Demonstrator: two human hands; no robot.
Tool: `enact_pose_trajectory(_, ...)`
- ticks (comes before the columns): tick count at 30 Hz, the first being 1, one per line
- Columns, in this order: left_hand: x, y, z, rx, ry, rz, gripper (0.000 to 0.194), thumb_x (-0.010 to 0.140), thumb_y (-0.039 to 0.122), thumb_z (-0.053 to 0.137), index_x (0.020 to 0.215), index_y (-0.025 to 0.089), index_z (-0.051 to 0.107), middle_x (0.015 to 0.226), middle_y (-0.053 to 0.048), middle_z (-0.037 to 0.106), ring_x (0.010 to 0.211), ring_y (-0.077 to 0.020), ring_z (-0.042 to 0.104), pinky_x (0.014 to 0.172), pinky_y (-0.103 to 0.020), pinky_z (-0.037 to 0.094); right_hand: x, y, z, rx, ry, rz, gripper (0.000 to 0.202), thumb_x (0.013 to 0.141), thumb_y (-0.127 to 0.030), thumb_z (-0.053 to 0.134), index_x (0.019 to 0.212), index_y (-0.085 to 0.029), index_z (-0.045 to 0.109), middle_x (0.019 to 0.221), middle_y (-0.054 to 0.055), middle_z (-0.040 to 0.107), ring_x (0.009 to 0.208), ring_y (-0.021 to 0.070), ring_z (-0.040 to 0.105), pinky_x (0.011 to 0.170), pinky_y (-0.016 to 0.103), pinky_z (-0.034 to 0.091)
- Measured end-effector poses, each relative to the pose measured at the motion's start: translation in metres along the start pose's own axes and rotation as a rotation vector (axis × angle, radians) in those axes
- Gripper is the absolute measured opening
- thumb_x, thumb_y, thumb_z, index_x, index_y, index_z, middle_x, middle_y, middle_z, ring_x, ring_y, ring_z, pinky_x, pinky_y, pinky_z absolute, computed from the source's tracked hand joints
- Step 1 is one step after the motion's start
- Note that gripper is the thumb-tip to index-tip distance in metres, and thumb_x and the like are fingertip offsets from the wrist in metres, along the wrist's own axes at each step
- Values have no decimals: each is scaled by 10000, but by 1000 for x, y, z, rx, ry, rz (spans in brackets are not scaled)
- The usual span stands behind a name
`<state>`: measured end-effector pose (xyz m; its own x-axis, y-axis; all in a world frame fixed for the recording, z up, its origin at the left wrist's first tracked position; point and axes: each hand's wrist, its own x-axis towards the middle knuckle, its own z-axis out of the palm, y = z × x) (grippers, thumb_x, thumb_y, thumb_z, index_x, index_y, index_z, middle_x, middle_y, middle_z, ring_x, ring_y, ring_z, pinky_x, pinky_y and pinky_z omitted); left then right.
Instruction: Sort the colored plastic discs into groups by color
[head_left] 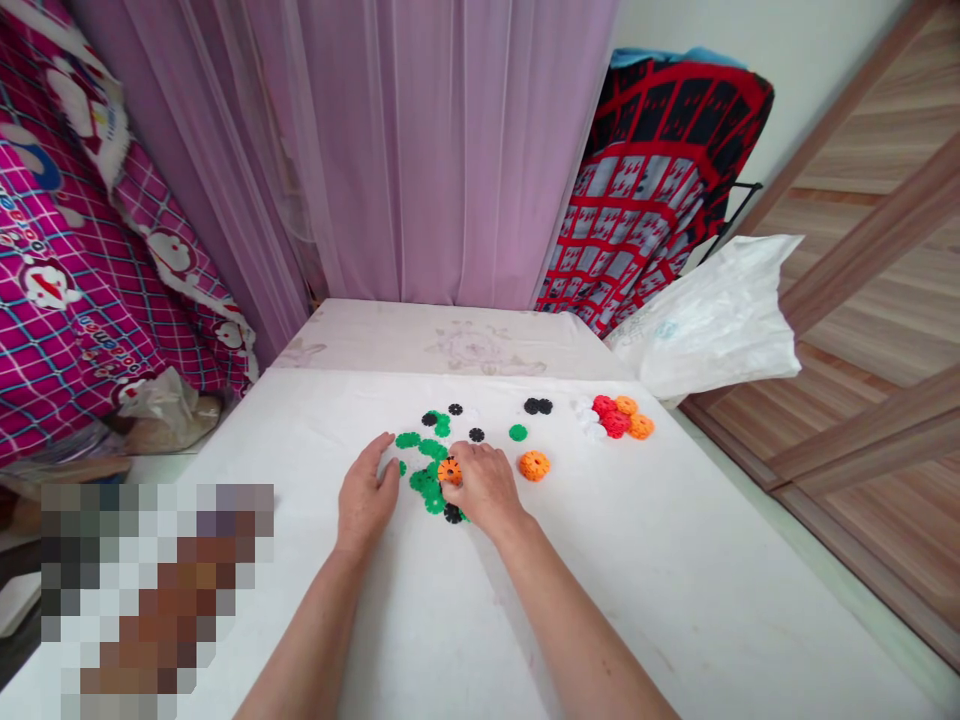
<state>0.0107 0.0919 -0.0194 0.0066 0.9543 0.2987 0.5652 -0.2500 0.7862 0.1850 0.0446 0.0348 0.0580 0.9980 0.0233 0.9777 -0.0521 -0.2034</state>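
Between the thumb and fingers of my right hand is an orange notched disc, held over the right side of a loose pile of green discs. My left hand is at the left edge of this pile, its thumb and fingers apart with nothing in them. Several black discs lie among and behind the green ones. To the right of my right hand sits a stack of orange discs, with a single green disc behind it. My right hand hides part of the pile.
Farther right on the white-covered table are red discs, white discs and more orange ones. Two black discs lie near the back. A white plastic bag stands by the right edge, and purple curtains hang behind.
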Motion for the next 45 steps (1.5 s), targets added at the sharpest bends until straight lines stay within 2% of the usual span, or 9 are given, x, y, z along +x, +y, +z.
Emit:
enact_pose_trajectory(4,0,2,-2,3,-2,-20,397,844,322,498,1212,255,632,1311,-42,643,1209,-215,594,1058,-399,454,-4,25,-13,108,89,69,431,774,-292,633,1191,-213,556,1015,50,707,964,224,603,845,334,390)
enact_pose_trajectory(8,-1,5,-4,7,-19,-42,403,844,325,498,1218,254,630,1320,-39,638,1214,-214,591,1057,-390,455,-14,73,-38,151,180,211,459,774,-281,614,1220,-223,523,1075,33,707,956,220,614,836,331,397)
enact_pose_trajectory(13,0,4,-4,23,-22,-47,402,844,332,508,1223,271,628,1321,-35,637,1216,-219,591,1046,-398,464,-27,114,-52,86,134,270,484,751,-263,622,1222,-231,517,1064,29,713,967,222,619,824,330,388)
enact_pose_trajectory(21,2,0,-3,32,-38,-50,431,856,359,475,1249,239,606,1342,-57,621,1234,-226,579,1069,-409,440,-29,108,-47,37,22,244,488,788,-268,618,1263,-205,523,1078,59,697,1025,228,603,865,332,382)
enact_pose_trajectory(25,2,-1,-3,45,-37,-44,431,856,359,478,1248,237,607,1337,-62,624,1231,-228,582,1067,-408,443,-32,113,-46,109,-17,211,578,762,-309,648,1315,-226,503,1265,77,597,1123,223,564,877,302,392)
enact_pose_trajectory(28,2,-2,-3,45,-30,-36,422,852,362,493,1243,254,611,1329,-50,630,1227,-226,585,1066,-406,444,-32,116,-45,126,-107,171,663,734,-293,651,1371,-274,469,1332,60,526,1048,202,598,819,273,405)
enact_pose_trajectory(38,2,1,-5,46,-42,-63,435,852,381,481,1250,265,611,1343,-49,621,1239,-236,576,1066,-417,444,-4,109,-51,-117,-294,0,401,711,-210,656,1109,-261,650,1055,55,627,859,210,626,698,269,392)
enact_pose_trajectory(41,2,1,-6,39,-34,-75,428,845,383,486,1237,270,617,1340,-43,624,1234,-236,580,1054,-413,454,-8,121,-57,-122,-319,24,408,690,-185,665,1093,-247,649,1048,63,628,853,206,620,689,261,395)
enact_pose_trajectory(45,3,2,-7,31,-32,-65,417,845,384,488,1225,277,622,1333,-40,629,1228,-234,585,1036,-404,469,-22,162,-61,-107,-312,115,354,694,-170,647,1042,-233,652,991,51,628,820,188,602,675,249,397)
